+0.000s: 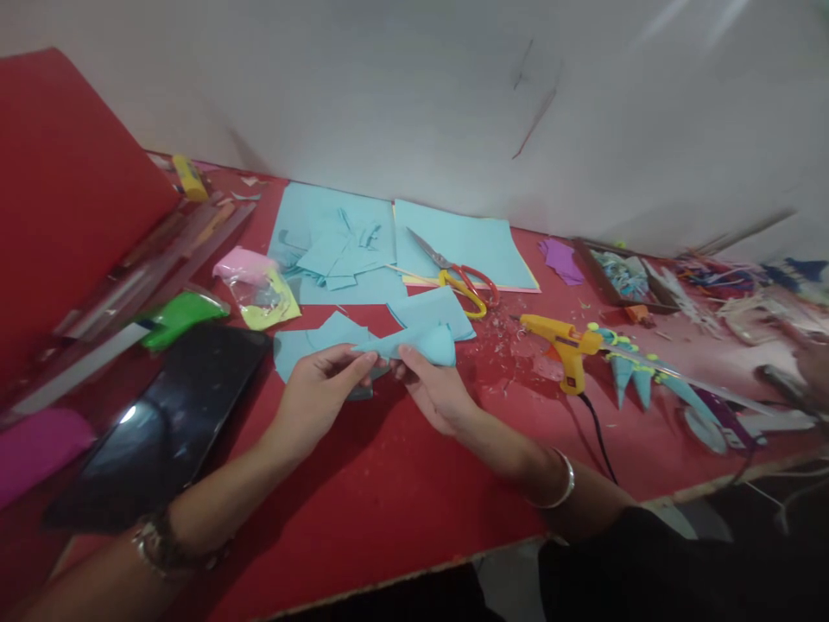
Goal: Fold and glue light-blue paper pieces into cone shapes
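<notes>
Pinching with thumbs and fingers closed, the left hand [324, 380] and right hand [437, 393] hold the rolled blue paper [431, 342] at frame centre; a slackened grip could let it unroll.

Head view, forward and down, near hands [317, 390]

a red counter [389, 484] holds light-blue paper sheets [479, 231]. a yellow glue gun [571, 350] lies right, a glossy black slab [172, 423] left.

Dim, greyish light here! White glare flares on the black slab [169, 449], pale streaks cross the wall [401, 104], and the far right blurs, edges stretching.
</notes>
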Available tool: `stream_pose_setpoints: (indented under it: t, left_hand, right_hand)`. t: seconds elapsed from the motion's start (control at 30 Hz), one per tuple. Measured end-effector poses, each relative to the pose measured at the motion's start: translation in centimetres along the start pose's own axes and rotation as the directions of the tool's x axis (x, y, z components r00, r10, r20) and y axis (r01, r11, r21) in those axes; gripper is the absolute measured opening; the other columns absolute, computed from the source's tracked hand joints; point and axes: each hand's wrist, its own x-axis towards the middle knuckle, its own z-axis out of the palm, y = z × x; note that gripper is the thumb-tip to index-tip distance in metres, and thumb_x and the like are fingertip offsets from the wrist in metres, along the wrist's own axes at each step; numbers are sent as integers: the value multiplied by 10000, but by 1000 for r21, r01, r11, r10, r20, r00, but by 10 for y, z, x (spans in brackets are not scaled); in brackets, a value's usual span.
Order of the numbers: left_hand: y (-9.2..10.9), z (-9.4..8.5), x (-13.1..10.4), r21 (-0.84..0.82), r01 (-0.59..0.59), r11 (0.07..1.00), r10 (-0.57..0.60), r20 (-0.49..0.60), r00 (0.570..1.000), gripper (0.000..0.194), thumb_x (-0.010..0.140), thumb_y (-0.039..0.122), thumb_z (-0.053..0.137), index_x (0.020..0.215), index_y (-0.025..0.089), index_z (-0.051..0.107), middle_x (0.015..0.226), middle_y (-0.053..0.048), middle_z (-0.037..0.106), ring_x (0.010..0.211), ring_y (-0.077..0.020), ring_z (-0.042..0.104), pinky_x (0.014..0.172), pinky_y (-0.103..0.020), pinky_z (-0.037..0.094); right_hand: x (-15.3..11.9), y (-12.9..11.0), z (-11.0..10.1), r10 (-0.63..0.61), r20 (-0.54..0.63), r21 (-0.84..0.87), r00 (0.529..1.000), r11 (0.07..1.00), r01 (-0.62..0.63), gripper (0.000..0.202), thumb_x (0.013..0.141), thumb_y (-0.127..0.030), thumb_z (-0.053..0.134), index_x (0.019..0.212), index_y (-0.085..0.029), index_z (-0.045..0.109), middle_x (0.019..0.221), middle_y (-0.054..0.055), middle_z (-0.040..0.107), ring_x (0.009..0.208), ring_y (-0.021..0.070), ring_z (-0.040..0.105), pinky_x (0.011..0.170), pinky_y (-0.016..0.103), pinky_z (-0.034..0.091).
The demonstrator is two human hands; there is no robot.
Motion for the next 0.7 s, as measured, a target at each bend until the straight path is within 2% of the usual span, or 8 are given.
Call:
stream_pose_setpoints:
  t: [0.1,0.3,0.57,0.7]
  left_hand:
    - [-1,0,-1,-16,1,1000,-1,-1,1000,236,720,424,606,676,203,678,587,21,589,595,-115,538,581,-221,448]
    - [-4,1,0,-123,43,991,-44,-7,999,233,721,396,641,584,207,625,580,42,567,614,-91,535,590,-190,429]
    - [-7,0,-2,-260,93,961,-89,27,996,195,719,415,648,660,231,677,648,27,617,628,-105,541,601,-209,464]
    - [-6,0,-2,-241,73,968,-77,-10,997,193,727,390,634,640,222,675,651,24,634,593,-96,507,589,-203,450]
  right_hand:
    - [1,1,-1,-9,1,-2,1000,1000,9,218,529,-320,755,609,-194,596,591,-28,559,578,100,481,593,272,412]
    - [1,1,-2,-12,5,5,1000,1000,12,214,544,-319,759,617,-195,600,601,-22,577,581,103,491,589,271,420]
    - [1,-2,-2,6,15,64,1000,998,-7,246,526,-340,774,611,-184,603,554,-38,590,537,76,492,570,234,411]
    - [1,-2,-2,-2,23,55,1000,998,1,244,534,-339,772,624,-186,605,562,-43,591,532,77,494,555,236,411]
